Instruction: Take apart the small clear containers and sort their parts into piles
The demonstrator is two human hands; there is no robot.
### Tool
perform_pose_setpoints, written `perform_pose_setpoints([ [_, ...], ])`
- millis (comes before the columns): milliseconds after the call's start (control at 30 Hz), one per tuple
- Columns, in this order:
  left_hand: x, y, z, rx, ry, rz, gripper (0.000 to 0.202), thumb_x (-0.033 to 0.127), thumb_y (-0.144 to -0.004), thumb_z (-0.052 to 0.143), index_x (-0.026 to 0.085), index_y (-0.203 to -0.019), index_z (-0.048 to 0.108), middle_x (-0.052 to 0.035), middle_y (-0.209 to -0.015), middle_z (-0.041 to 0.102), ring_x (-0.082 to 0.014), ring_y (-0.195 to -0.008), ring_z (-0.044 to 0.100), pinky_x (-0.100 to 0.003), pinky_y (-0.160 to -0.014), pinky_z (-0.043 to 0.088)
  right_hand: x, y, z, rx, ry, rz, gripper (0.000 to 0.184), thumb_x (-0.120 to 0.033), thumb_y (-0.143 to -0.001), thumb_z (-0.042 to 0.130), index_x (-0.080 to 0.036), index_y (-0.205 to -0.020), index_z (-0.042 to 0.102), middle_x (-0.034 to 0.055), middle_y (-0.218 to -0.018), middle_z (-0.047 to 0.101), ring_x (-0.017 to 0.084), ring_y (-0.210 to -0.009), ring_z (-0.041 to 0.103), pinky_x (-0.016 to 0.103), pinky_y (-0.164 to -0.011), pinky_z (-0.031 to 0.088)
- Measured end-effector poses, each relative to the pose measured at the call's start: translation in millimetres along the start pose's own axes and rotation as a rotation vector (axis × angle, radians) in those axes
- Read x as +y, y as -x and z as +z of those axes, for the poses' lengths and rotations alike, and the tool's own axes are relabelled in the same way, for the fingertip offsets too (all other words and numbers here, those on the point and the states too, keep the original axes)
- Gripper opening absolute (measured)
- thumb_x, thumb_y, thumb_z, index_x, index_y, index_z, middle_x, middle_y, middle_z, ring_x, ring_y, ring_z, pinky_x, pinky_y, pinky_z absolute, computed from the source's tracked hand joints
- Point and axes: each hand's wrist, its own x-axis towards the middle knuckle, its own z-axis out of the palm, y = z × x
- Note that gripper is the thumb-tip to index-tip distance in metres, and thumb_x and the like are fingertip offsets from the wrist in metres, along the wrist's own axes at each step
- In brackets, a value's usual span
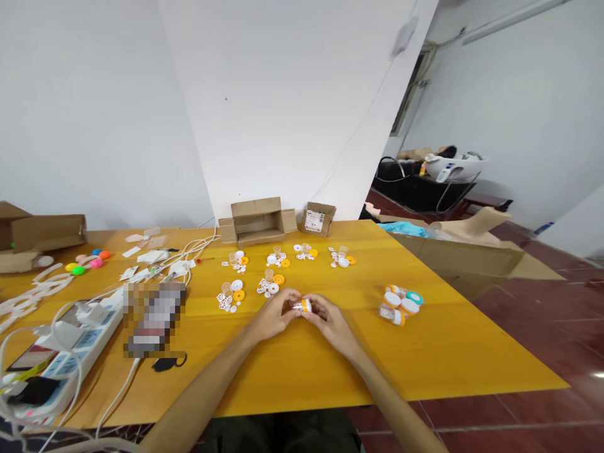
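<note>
Between both hands, just above the table's middle, is a small clear jar (302, 305) with an orange-and-white cap, lying on its side. My left hand (276, 314) closes its fingers on the clear end. My right hand (330, 319) has its fingers on the capped end. Beyond my hands lie several groups of loose parts: white discs (236, 285), orange rings (239, 295), clear cups (226, 289) and small white perforated pieces (224, 302). To the right stands a cluster of capped jars (409, 306), one with a teal lid (415, 298).
At the back stand an open cardboard box (257, 228) and a smaller labelled box (319, 220). On the left are a power strip (87, 349) with tangled white cables, a blurred phone (158, 318) and coloured balls (78, 270). The table (448, 365) ends on the right above a tiled floor.
</note>
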Motion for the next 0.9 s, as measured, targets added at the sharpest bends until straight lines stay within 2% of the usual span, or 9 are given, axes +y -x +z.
perform_pose_setpoints([
  [100, -1.1, 0.1, 0.6, -0.010, 0.007, 0.005, 0.026, 0.021, -0.085, 0.063, 0.022, -0.110, 0.058, -0.0045, -0.106, 0.071, -0.0201, -0.097, 0.065, -0.034, -0.089, 0.050, 2.7, -0.2, -0.5, 0.009, 0.011, -0.003, 0.040, -0.054, -0.079, 0.069, -0.023, -0.105, 0.067, 0.0051, -0.099, 0.070, 0.021, -0.086, 0.067, 0.035, -0.079, 0.056],
  [267, -1.7, 0.5, 1.6, -0.025, 0.024, 0.016, 0.025, 0.024, -0.087, 0.062, 0.022, -0.110, 0.056, -0.0036, -0.103, 0.070, -0.0185, -0.091, 0.064, -0.032, -0.085, 0.050, 3.2, 0.3, -0.8, 0.023, 0.042, -0.027, 0.039, -0.050, -0.079, 0.070, -0.025, -0.109, 0.069, 0.0062, -0.109, 0.067, 0.023, -0.099, 0.066, 0.036, -0.087, 0.056],
  [400, -1.9, 1.0, 1.8, -0.050, 0.006, 0.002, 0.030, 0.033, -0.087, 0.064, 0.023, -0.114, 0.055, -0.0019, -0.097, 0.069, -0.0184, -0.088, 0.063, -0.033, -0.083, 0.050, 0.3, 1.8, -1.7, 0.029, 0.106, -0.080, 0.033, -0.051, -0.085, 0.064, -0.027, -0.106, 0.073, 0.0070, -0.110, 0.066, 0.024, -0.103, 0.064, 0.038, -0.091, 0.054],
  [500, -2.4, 1.4, 1.6, -0.045, -0.007, -0.020, 0.033, 0.032, -0.086, 0.065, 0.024, -0.116, 0.055, -0.0011, -0.095, 0.068, -0.0185, -0.086, 0.063, -0.033, -0.082, 0.050, -1.1, 2.8, -1.9, 0.004, 0.147, -0.146, 0.029, -0.047, -0.090, 0.059, -0.028, -0.106, 0.075, 0.0074, -0.112, 0.067, 0.025, -0.110, 0.062, 0.040, -0.098, 0.051],
  [633, -1.8, 1.7, 1.3, -0.048, 0.010, -0.009, 0.035, 0.031, -0.086, 0.064, 0.023, -0.119, 0.054, -0.0008, -0.093, 0.068, -0.0184, -0.084, 0.063, -0.033, -0.082, 0.050, 0.9, 3.4, 0.5, -0.012, 0.120, -0.171, 0.033, -0.044, -0.090, 0.061, -0.029, -0.117, 0.069, 0.0071, -0.120, 0.067, 0.025, -0.116, 0.061, 0.041, -0.104, 0.047],
  [767, -1.6, 1.2, 1.8, -0.051, -0.002, 0.027, 0.036, 0.028, -0.087, 0.063, 0.023, -0.121, 0.055, -0.0020, -0.095, 0.068, -0.0186, -0.086, 0.063, -0.033, -0.083, 0.050, 7.3, 2.5, 4.2, 0.071, 0.101, -0.086, 0.048, -0.048, -0.081, 0.069, -0.026, -0.124, 0.062, 0.0085, -0.124, 0.066, 0.025, -0.112, 0.063, 0.041, -0.099, 0.050],
  [900, -3.9, 1.0, 3.2, -0.049, 0.011, 0.025, 0.035, 0.031, -0.086, 0.064, 0.023, -0.119, 0.055, -0.0022, -0.097, 0.069, -0.0187, -0.088, 0.064, -0.033, -0.084, 0.049, 8.5, 1.5, 4.4, 0.148, 0.191, -0.054, 0.036, -0.049, -0.082, 0.066, -0.024, -0.107, 0.068, 0.0070, -0.105, 0.071, 0.024, -0.096, 0.066, 0.038, -0.085, 0.055],
])
